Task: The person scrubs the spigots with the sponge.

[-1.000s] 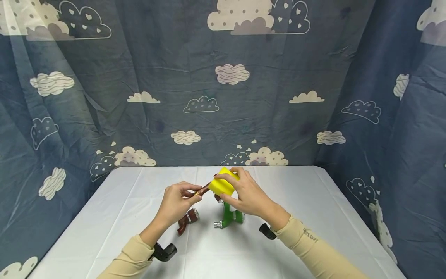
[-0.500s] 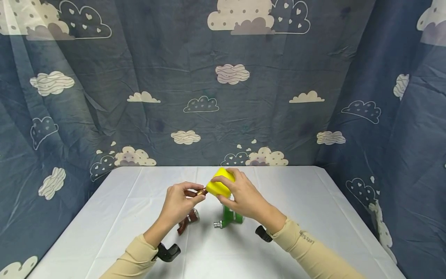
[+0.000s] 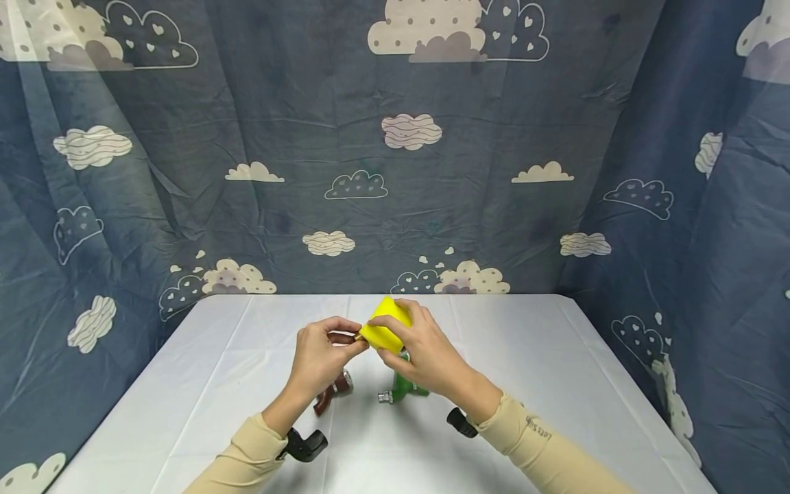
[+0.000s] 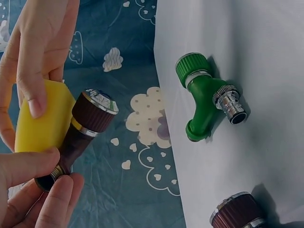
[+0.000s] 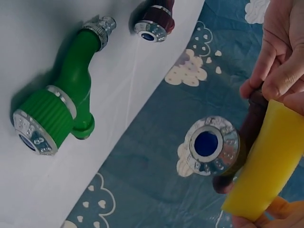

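My left hand (image 3: 324, 351) pinches one end of a dark brown plastic tap (image 4: 78, 140) between thumb and fingertips, raised over the white table. The tap has a ribbed knob with a chrome cap (image 5: 209, 145) and a blue centre. A yellow sponge (image 3: 384, 334) lies along the tap's side, and my right hand (image 3: 428, 353) grips it with curled fingers and thumb. In the head view the sponge and fingers hide most of the tap. Below the hands, a green tap (image 3: 401, 385) with a metal nozzle lies on the table.
A second brown tap (image 3: 333, 392) lies on the white table (image 3: 395, 453), left of the green one. Black wrist cameras are strapped under both forearms. A dark blue curtain (image 3: 296, 123) with cloud prints hangs behind the table and at its sides.
The sponge and my right hand have moved left along the brown tap, close to my left fingertips. My left hand has shifted slightly right and still holds the tap's end.
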Demonstrator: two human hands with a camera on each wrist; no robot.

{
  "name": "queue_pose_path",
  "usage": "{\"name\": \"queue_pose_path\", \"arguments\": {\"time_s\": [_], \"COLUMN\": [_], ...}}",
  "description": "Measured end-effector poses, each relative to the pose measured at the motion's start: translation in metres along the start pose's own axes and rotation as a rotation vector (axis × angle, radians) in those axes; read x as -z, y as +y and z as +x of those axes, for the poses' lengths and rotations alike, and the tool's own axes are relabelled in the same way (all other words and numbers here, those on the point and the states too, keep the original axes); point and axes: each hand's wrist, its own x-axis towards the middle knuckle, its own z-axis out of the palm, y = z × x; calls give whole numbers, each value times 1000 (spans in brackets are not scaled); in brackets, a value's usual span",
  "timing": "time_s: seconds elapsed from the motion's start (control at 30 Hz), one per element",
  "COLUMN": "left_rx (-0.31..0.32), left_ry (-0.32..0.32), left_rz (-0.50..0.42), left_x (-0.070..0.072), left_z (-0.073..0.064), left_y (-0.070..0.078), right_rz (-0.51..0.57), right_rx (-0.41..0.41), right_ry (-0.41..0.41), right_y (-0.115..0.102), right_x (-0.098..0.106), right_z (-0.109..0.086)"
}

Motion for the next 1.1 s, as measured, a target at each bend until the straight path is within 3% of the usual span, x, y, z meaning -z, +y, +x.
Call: {"name": "queue_pose_path", "arguments": {"time_s": [0.27, 0.5, 0.77, 1.1], "left_rx": [-8, 9, 25, -38], "left_ry": [2, 14, 13, 31], "left_rz": [-22, -30, -54, -108], "left_x": [1, 7, 10, 3], "left_z": [1, 1, -2, -7], "left_y": [-1, -1, 1, 1], "right_rz": [-18, -60, -32, 156], "right_rx": [86, 137, 49, -141], "right_ry": [13, -22, 25, 112], "right_y": [5, 14, 24, 11], "right_x": [2, 7, 9, 7], "right_z": [-4, -7, -7, 0]}}
